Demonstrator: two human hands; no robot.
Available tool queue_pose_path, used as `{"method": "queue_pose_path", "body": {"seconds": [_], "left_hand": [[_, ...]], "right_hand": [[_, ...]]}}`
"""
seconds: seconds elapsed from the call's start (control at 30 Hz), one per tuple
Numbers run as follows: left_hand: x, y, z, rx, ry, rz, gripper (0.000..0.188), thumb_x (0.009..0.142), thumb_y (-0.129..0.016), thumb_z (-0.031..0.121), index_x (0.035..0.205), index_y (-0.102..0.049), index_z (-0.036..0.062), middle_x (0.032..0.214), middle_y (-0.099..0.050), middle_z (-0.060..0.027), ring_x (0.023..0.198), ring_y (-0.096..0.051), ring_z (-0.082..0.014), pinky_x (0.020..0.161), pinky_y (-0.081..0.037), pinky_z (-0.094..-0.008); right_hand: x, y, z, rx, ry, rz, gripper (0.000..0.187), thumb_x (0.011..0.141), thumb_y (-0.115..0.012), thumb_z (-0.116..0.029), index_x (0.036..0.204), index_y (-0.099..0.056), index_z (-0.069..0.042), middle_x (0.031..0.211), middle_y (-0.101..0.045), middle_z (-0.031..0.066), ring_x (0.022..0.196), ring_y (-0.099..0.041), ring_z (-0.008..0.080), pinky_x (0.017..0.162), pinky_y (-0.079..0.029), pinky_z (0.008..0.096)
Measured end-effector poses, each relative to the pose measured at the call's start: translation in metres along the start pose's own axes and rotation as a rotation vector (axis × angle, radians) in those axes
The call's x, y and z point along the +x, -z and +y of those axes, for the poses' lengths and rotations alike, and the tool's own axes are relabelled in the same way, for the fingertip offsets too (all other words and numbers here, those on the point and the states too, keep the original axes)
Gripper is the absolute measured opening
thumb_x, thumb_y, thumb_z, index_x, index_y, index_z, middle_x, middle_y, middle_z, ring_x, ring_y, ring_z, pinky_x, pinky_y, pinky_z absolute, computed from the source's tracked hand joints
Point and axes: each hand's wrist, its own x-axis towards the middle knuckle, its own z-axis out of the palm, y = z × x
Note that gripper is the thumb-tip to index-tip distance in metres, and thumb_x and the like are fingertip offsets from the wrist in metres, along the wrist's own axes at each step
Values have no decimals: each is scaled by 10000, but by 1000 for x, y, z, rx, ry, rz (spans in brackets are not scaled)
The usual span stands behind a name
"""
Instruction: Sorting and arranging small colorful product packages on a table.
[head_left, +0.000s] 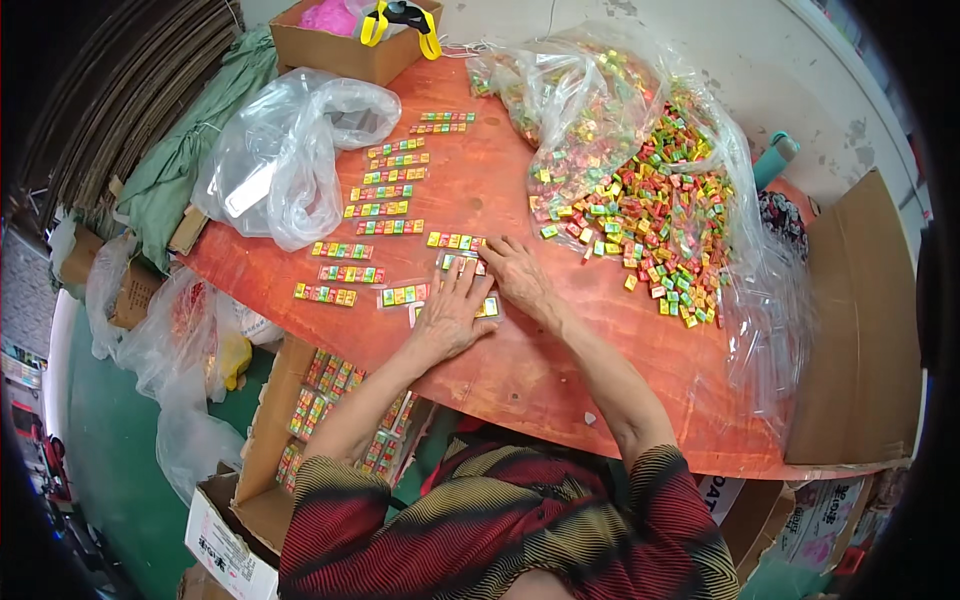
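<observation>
My left hand (455,310) lies with its fingers stretched out over clear plastic trays holding small coloured boxes, partly hiding one tray (488,308) beside its thumb. My right hand (517,277) rests just right of it, fingers extended and touching the right ends of two trays. The farther of these, a filled tray (452,241), shows a row of red, yellow and green boxes. Left of my left hand sits another filled tray (402,296). What lies directly beneath my palms and fingertips is hidden.
Rows of filled trays (377,210) cover the left of the orange table (480,375). Loose small boxes (665,215) spill from a large clear bag (570,110) at right, near stacked empty trays (765,350). A carton (268,440) of filled trays stands below the left edge.
</observation>
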Motion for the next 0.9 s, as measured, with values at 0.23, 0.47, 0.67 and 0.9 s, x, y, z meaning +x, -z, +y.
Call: {"method": "queue_pose_path", "body": {"seconds": [0.23,0.47,0.67,0.9], "left_hand": [[31,-6,-13,20,93,-58,731,764,-570,480,1338,-317,103,1372,-257,-220,1282,-222,-391,1007,-207,-570],[46,-8,-1,8,145,-49,734,767,-580,457,1330,-321,64,1353,-284,-231,1275,-233,-397,1016,-213,-551],[68,-24,-9,41,164,44,689,785,-566,449,1309,-352,57,1329,-322,-230,1256,-260,-403,1006,-214,-556],[86,-25,-9,6,215,55,645,797,-566,406,1286,-375,31,1323,-328,-242,1248,-276,-404,991,-243,-551]], "right_hand": [[25,-7,26,78,-5,-18,357,746,-523,-69,1102,-525,-42,1180,-499,143,1114,-453,370,894,-390,438],[42,-6,43,45,33,-22,341,744,-503,-31,1084,-533,-42,1198,-484,159,1121,-451,389,929,-379,433],[48,-2,46,97,-42,56,361,749,-531,-16,1110,-524,-30,1197,-490,164,1150,-430,354,941,-366,418],[38,14,64,-185,-125,89,302,765,-505,-22,1061,-555,-44,1190,-497,141,1184,-408,323,973,-302,496]]}}
